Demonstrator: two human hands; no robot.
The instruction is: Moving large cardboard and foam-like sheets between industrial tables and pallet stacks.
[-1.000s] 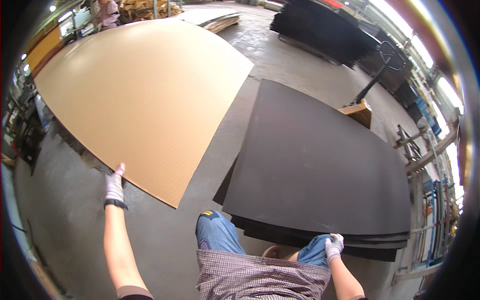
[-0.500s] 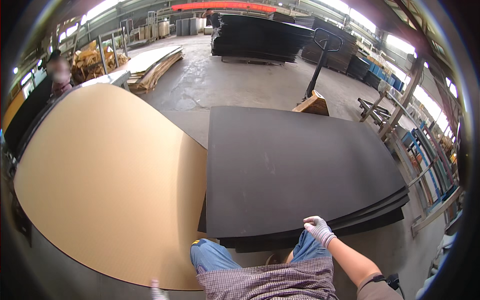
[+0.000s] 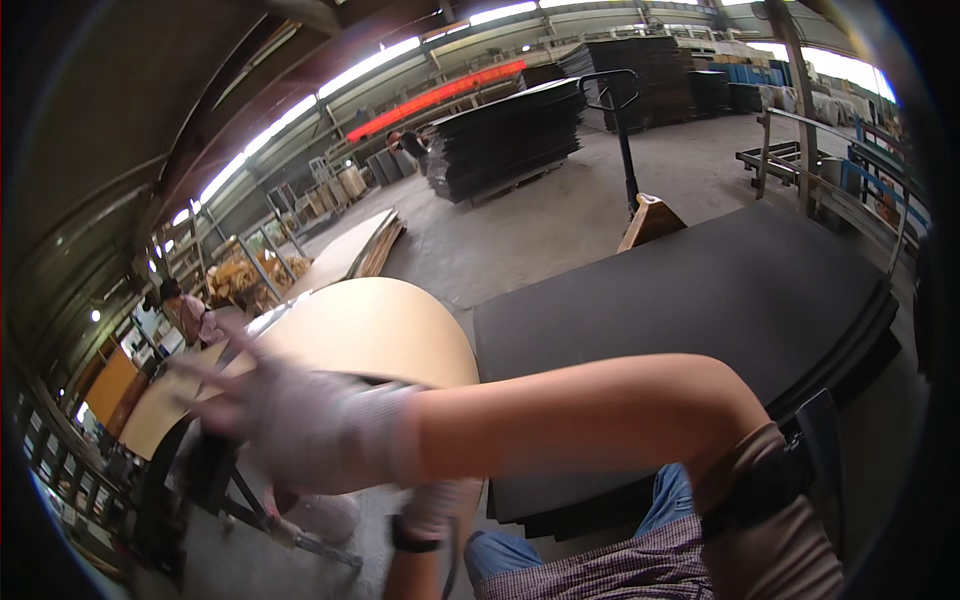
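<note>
A large tan sheet (image 3: 385, 320) bulges upward to the left of a stack of black sheets (image 3: 640, 300). My right forearm reaches across the front of both. At its end my gloved right hand (image 3: 310, 425) is smeared by motion, with its fingers apart and nothing visible in them; it is in front of the tan sheet's near part. Below it, my gloved left hand (image 3: 435, 505) shows mainly at the cuff, above a dark wristband. My right arm hides much of the left hand, and its fingers cannot be made out.
A pallet jack (image 3: 630, 150) stands behind the black stack. Farther back is a tall pile of dark sheets (image 3: 505, 140). Pale boards (image 3: 350, 245) lie at the back left, near another person (image 3: 190, 312). Metal racks (image 3: 840, 180) stand at the right.
My right hand has swung from the black stack's front edge far to the left. The view has turned and tilted. The tan sheet now bulges up, with less of its face visible.
</note>
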